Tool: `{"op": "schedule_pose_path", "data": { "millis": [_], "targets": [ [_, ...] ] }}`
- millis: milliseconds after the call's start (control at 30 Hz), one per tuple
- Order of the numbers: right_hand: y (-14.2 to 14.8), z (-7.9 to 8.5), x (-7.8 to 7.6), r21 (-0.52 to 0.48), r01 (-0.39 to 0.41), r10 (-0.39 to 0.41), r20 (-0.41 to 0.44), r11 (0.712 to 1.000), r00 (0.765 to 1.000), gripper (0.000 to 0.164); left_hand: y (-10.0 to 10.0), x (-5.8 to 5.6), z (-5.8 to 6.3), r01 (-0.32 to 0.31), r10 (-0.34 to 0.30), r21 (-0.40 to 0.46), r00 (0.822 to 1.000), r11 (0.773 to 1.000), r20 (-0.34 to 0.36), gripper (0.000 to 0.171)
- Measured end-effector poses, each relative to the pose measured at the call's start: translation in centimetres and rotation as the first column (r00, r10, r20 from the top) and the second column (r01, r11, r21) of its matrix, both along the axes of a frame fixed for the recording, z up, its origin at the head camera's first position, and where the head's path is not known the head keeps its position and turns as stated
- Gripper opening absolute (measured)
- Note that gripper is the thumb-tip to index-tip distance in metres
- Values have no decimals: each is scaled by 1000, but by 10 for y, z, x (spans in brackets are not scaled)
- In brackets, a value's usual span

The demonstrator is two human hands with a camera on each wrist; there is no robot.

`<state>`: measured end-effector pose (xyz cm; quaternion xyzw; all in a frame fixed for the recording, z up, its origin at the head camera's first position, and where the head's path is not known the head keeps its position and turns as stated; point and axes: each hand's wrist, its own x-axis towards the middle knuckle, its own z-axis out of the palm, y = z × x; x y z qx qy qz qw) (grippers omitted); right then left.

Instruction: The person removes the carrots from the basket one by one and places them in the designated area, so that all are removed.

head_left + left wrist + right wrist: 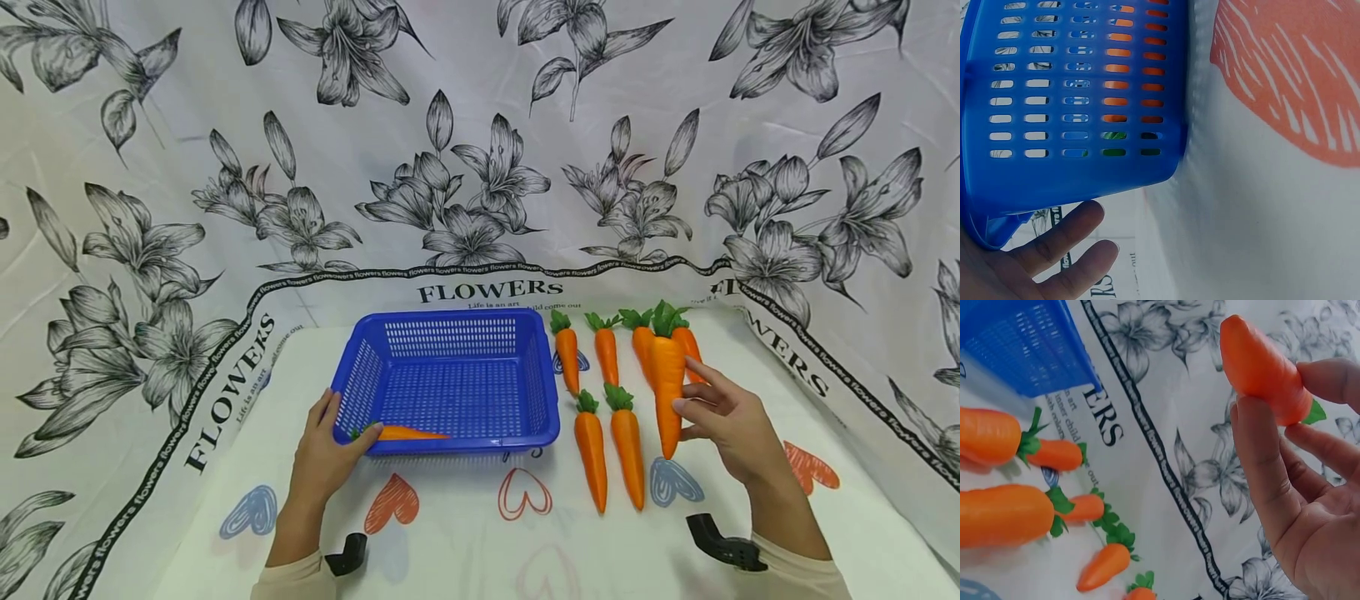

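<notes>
My left hand (322, 458) grips the front left corner of a blue plastic basket (450, 445), thumb over the rim and fingers along the outer side. Inside the basket, against its front wall, lies an orange carrot (411, 433); its colour shows through the slots in the left wrist view. Over at the right, my right hand (731, 421) pinches another carrot (666, 383) between thumb and fingers, its green top up and its tip pointing down. In the right wrist view this held carrot (1266, 372) is raised above the cloth, its leaves mostly hidden behind the fingers.
Several more carrots lie between the basket and my right hand: a front pair with a nearer carrot (591, 458), and a back row with a slimmer carrot (607, 354). A white cloth (465, 533) with printed hearts covers the table. A flower-printed curtain (465, 208) stands behind.
</notes>
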<state>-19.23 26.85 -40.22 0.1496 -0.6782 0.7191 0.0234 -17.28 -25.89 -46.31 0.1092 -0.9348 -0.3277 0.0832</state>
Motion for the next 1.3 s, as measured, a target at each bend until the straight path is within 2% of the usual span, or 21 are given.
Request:
{"op": "schedule_pose_path", "data": {
  "millis": [167,467,667,767,967,1300],
  "targets": [
    [8,-6,0,5,10,-10,14,1000,1000,62,-1,0,0,-6,6,-3,1000,1000,1,104],
    [17,-16,0,97,85,-97,121,992,988,66,-2,-1,1,-9,9,-5,1000,1000,15,105],
    [25,-25,1,113,87,-105,163,990,981,67,-1,0,3,-2,2,-2,1000,1000,29,103],
    [30,-31,0,154,86,-114,184,984,976,69,0,1,4,3,-3,2,999,1000,42,103],
    [38,-43,-4,255,93,-161,261,962,952,75,-1,1,4,-2,2,-2,999,1000,46,103],
    [44,-66,-9,316,69,-182,342,946,922,78,-1,0,2,-8,8,-2,1000,1000,29,104]
  ]
}}
